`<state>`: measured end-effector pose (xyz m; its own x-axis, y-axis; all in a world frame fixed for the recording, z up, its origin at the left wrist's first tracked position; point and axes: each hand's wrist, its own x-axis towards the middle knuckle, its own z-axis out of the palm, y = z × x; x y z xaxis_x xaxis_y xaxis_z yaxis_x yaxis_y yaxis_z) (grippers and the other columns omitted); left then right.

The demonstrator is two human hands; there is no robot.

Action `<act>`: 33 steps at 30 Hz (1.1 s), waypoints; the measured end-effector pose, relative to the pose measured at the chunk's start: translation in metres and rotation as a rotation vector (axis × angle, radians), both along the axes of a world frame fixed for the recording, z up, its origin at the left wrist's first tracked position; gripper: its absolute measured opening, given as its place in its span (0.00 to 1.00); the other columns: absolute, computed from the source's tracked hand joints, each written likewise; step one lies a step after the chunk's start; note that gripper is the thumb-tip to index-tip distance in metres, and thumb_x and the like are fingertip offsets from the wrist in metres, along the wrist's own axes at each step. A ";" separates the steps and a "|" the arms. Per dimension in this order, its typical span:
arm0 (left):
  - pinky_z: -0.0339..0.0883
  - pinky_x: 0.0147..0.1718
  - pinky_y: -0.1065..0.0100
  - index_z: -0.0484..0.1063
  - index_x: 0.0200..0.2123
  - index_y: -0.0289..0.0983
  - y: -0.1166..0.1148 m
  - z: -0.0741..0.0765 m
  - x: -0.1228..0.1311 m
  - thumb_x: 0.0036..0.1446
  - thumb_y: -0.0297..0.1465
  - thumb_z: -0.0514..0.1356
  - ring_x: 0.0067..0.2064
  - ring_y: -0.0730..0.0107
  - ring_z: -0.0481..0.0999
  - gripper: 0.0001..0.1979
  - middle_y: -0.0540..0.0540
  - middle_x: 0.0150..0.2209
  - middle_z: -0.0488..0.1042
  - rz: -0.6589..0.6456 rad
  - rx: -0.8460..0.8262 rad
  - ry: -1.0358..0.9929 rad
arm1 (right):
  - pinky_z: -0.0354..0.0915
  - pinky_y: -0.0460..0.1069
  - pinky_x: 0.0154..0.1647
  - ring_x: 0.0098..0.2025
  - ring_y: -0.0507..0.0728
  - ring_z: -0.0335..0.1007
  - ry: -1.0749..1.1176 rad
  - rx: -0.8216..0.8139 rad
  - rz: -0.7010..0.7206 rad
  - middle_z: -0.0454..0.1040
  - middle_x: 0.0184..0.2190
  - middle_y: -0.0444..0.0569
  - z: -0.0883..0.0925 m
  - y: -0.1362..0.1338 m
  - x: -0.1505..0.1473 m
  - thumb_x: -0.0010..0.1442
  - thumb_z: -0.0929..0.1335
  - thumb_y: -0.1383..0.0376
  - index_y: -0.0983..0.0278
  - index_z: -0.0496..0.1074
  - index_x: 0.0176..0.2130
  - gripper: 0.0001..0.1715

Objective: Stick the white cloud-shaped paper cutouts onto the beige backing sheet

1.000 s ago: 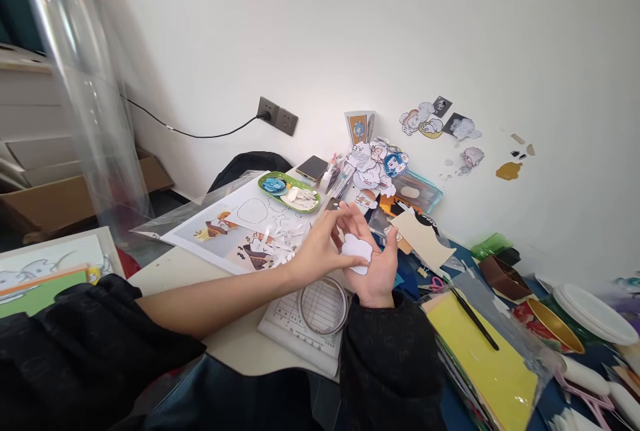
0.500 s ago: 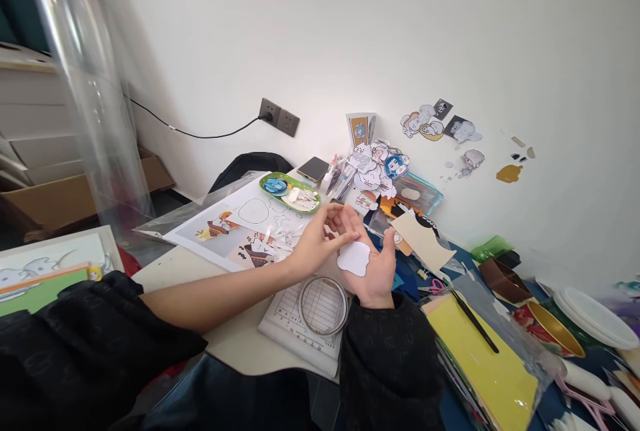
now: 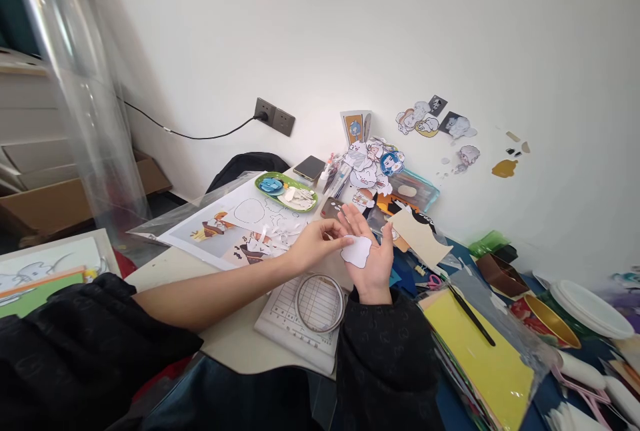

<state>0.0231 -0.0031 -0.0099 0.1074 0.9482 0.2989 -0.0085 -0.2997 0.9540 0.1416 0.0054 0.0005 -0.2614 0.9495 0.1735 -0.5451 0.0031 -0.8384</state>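
Between my hands is a small white paper cutout with a wavy edge. My left hand is closed, thumb and fingertips pinching the cutout's upper left edge. Palm up under it is my right hand, its fingers stretched out and apart. The cutout lies over the right palm; whether it touches the skin everywhere, I cannot tell. Below the hands, a ring-shaped roll rests on a printed form pad. Beside the left forearm is a printed sheet with cartoon pictures and white paper scraps.
A green tray holds blue and white paper pieces. Behind it lies a phone. Character cutouts are heaped near the wall. On the right are pink scissors, yellow paper, a black pen and a round tin.
My left hand has drawn back slightly from the right fingers, and its pinch now shows on the cutout's edge. The cutout has turned and shifted a little over the right palm.
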 end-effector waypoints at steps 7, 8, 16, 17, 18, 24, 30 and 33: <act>0.61 0.29 0.69 0.70 0.26 0.36 -0.008 0.005 0.002 0.50 0.39 0.62 0.29 0.72 0.68 0.11 0.49 0.27 0.73 0.061 0.091 0.075 | 0.54 0.56 0.58 0.58 0.60 0.60 0.041 -0.067 -0.204 0.68 0.54 0.53 -0.009 0.014 0.009 0.58 0.56 0.42 0.63 0.74 0.43 0.34; 0.61 0.29 0.69 0.70 0.27 0.36 -0.008 0.005 0.002 0.50 0.39 0.62 0.29 0.72 0.68 0.11 0.49 0.27 0.73 0.065 0.083 0.068 | 0.54 0.57 0.58 0.57 0.61 0.62 0.053 -0.087 -0.225 0.69 0.53 0.53 -0.009 0.016 0.012 0.57 0.57 0.43 0.63 0.74 0.43 0.34; 0.50 0.16 0.76 0.71 0.32 0.37 0.000 0.002 -0.002 0.46 0.43 0.63 0.27 0.74 0.67 0.16 0.49 0.29 0.73 -0.024 -0.275 -0.114 | 0.53 0.59 0.60 0.59 0.61 0.59 0.189 -0.126 -0.144 0.67 0.55 0.52 -0.007 0.013 0.022 0.57 0.58 0.44 0.63 0.74 0.45 0.32; 0.51 0.17 0.77 0.72 0.33 0.36 0.000 0.001 -0.001 0.46 0.42 0.63 0.27 0.74 0.67 0.16 0.48 0.29 0.73 -0.041 -0.299 -0.117 | 0.50 0.60 0.61 0.60 0.61 0.58 0.200 -0.105 -0.111 0.67 0.56 0.52 -0.006 0.011 0.019 0.57 0.58 0.44 0.63 0.73 0.46 0.33; 0.51 0.17 0.77 0.72 0.34 0.36 0.000 0.001 0.000 0.46 0.42 0.63 0.28 0.75 0.67 0.16 0.47 0.29 0.74 -0.054 -0.313 -0.116 | 0.47 0.60 0.63 0.60 0.61 0.57 0.207 -0.080 -0.070 0.67 0.56 0.51 -0.004 0.009 0.017 0.57 0.57 0.44 0.62 0.73 0.46 0.33; 0.49 0.15 0.77 0.74 0.35 0.36 -0.004 0.001 0.002 0.44 0.41 0.65 0.24 0.77 0.66 0.17 0.49 0.29 0.75 -0.076 -0.317 -0.092 | 0.37 0.53 0.66 0.64 0.54 0.48 0.171 0.044 0.174 0.63 0.58 0.40 0.010 -0.002 0.011 0.56 0.49 0.46 0.44 0.68 0.48 0.30; 0.51 0.15 0.76 0.73 0.33 0.35 -0.006 0.005 0.002 0.39 0.39 0.68 0.28 0.71 0.71 0.18 0.47 0.31 0.76 -0.040 -0.245 -0.102 | 0.37 0.53 0.66 0.64 0.55 0.48 0.149 0.093 0.165 0.64 0.58 0.46 0.018 -0.011 0.009 0.56 0.47 0.47 0.49 0.67 0.52 0.35; 0.59 0.22 0.74 0.70 0.30 0.34 -0.007 0.005 0.004 0.36 0.36 0.70 0.30 0.73 0.70 0.18 0.49 0.28 0.73 -0.022 -0.177 -0.127 | 0.38 0.54 0.66 0.64 0.56 0.48 0.114 0.092 0.173 0.63 0.58 0.46 0.019 -0.016 0.004 0.56 0.47 0.46 0.49 0.67 0.52 0.35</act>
